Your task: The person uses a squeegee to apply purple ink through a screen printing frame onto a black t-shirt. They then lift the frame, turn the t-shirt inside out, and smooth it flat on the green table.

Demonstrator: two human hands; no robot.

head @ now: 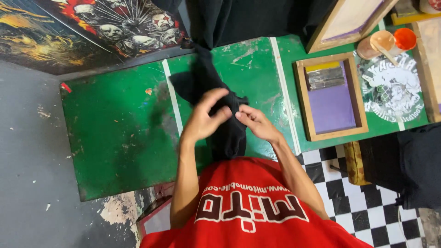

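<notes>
I hold a black garment (206,82) over a green painted table (115,133). My left hand (206,117) grips the cloth from the left, fingers curled over a fold. Just to the right, my right hand (257,121) pinches the fabric, and the two hands nearly touch. The garment trails up toward the table's far edge and hangs down in front of my red shirt. Part of the cloth is hidden behind my hands.
A wooden screen-printing frame (330,96) with purple mesh and a squeegee lies on the table to the right. Beyond it sit an orange-lidded jar (386,43), a white print (392,89) and another frame (349,20). Dark cloth (409,165) lies right; posters (92,27) at upper left.
</notes>
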